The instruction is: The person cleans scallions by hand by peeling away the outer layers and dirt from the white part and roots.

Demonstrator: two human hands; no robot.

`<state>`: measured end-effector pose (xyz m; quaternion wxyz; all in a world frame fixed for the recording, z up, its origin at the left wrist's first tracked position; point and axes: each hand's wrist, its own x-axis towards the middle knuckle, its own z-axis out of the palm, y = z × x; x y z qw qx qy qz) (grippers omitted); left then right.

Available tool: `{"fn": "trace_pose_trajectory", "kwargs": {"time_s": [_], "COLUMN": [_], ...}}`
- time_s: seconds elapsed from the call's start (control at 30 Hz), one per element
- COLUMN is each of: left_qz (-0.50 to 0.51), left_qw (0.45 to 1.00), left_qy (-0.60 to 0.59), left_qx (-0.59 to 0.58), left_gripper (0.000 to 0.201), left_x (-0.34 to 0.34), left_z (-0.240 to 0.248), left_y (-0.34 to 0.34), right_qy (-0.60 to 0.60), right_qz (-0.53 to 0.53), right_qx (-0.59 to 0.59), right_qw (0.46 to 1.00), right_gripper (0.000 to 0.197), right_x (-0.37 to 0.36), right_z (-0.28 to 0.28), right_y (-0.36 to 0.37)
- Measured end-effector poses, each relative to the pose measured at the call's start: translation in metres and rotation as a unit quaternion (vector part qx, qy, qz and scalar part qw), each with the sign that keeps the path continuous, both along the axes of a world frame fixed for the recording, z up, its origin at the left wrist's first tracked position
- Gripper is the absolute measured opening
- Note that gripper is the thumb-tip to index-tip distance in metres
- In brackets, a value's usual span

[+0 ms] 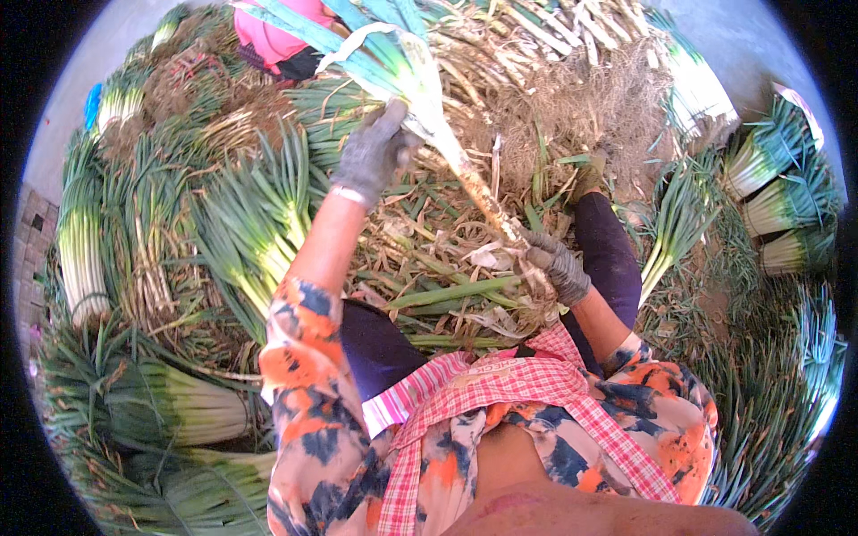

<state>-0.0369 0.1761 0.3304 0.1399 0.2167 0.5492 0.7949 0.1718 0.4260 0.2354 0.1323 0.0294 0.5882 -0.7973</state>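
Observation:
A large green onion [475, 183] slants across the middle, its broad leaves at the upper left and its dirty, brownish stem running down to the roots at the lower right. My left hand [374, 154], in a grey glove, is closed around it just below the leaves. Near the root end my right hand [559, 266], gloved too, has its fingers curled round the lower stem. Pale skin hangs loose at the leaf base. Beneath the onion lies a heap of peeled skins and leaf scraps [416, 259], between my legs.
Unpeeled onions with tangled roots [581, 98] are piled ahead. Cleaned green onions [277, 219] lie at my left, and a smaller bunch [670, 223] at my right. Tied bundles [183, 406] line the left, others [782, 205] the far right. A person in pink [277, 40] sits beyond.

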Motion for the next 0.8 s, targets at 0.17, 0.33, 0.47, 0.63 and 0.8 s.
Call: {"fn": "trace_pose_trajectory", "kwargs": {"time_s": [0.17, 0.33, 0.47, 0.63, 0.8], "left_qz": [0.027, 0.102, 0.234, -0.138, -0.061], "left_qw": [0.977, 0.989, 0.962, 0.730, 0.851], "left_qy": [-0.119, -0.040, -0.019, 0.426, 0.179], "left_qx": [0.174, 0.103, -0.142, -0.517, -0.490], "left_gripper": [0.021, 0.017, 0.005, 0.011, 0.041], "left_x": [0.000, 0.003, 0.033, 0.128, 0.068], "left_z": [0.006, 0.001, -0.028, -0.086, -0.111], "left_y": [0.021, 0.019, 0.039, 0.043, 0.007], "right_qy": [0.049, 0.102, 0.068, 0.204, 0.149], "right_qz": [-0.038, -0.089, -0.132, -0.132, -0.004], "right_qx": [0.100, 0.197, 0.116, 0.292, 0.252], "right_qw": [0.993, 0.971, 0.982, 0.925, 0.956], "right_gripper": [0.048, 0.043, 0.042, 0.040, 0.028], "right_x": [0.008, 0.024, 0.007, -0.031, -0.036], "right_z": [0.007, 0.003, 0.002, -0.022, -0.052], "right_y": [-0.026, -0.059, -0.063, -0.028, 0.009]}}
